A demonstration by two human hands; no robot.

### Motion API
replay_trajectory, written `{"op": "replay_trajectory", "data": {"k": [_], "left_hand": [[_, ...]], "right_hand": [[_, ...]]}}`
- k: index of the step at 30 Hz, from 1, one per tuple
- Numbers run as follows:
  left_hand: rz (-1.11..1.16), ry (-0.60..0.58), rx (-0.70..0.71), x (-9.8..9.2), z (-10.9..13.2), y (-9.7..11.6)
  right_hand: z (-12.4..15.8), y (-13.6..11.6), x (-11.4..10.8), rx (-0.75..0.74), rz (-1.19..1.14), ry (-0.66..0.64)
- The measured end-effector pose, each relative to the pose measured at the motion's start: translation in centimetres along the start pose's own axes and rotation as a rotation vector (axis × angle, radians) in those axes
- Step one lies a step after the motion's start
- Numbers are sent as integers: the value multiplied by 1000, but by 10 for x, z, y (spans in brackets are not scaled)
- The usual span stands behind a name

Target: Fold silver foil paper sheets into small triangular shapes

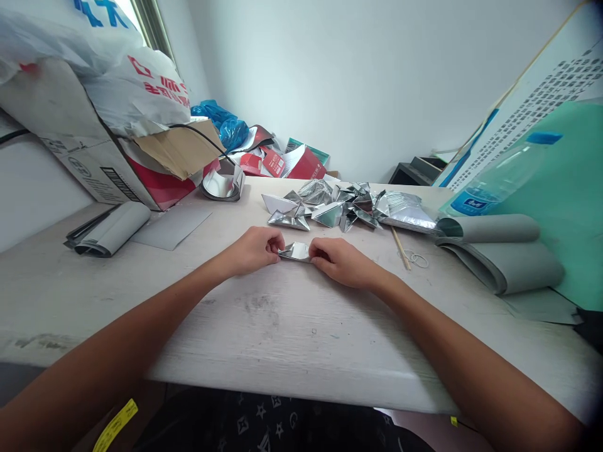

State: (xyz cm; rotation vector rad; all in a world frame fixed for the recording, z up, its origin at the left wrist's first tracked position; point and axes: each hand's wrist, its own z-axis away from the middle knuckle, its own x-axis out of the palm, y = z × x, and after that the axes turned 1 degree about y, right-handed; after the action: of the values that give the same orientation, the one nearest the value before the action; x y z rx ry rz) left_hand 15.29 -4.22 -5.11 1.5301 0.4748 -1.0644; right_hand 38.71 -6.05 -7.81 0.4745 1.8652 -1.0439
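My left hand (252, 251) and my right hand (342, 262) pinch opposite ends of a small folded piece of silver foil (294, 252) just above the whitewashed wooden table (282, 326). Fingers of both hands nearly meet behind it. Directly beyond them lies a heap of folded silver foil pieces (330, 207), some triangular, with a flat foil sheet (407, 212) at its right end. A thin wooden stick (400, 248) and a few rubber bands (417, 258) lie to the right of my right hand.
Curled grey card rolls (502, 267) lie at the right, with a plastic water bottle (494, 182) behind. A grey rolled sheet (110, 229) lies at the left. Cardboard box (85, 138), white plastic bags (136, 94) and red packaging (282, 163) crowd the far edge against the wall.
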Motion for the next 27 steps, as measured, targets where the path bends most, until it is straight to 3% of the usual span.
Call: {"op": "replay_trajectory", "data": {"k": [11, 18, 27], "left_hand": [[-12, 1, 60, 1, 0, -3], [-96, 54, 188, 5, 1, -4], [11, 40, 86, 7, -1, -1]], "right_hand": [[0, 2, -4, -24, -48, -5], [0, 3, -3, -2, -74, 9], [-1, 2, 0, 65, -83, 44]]}}
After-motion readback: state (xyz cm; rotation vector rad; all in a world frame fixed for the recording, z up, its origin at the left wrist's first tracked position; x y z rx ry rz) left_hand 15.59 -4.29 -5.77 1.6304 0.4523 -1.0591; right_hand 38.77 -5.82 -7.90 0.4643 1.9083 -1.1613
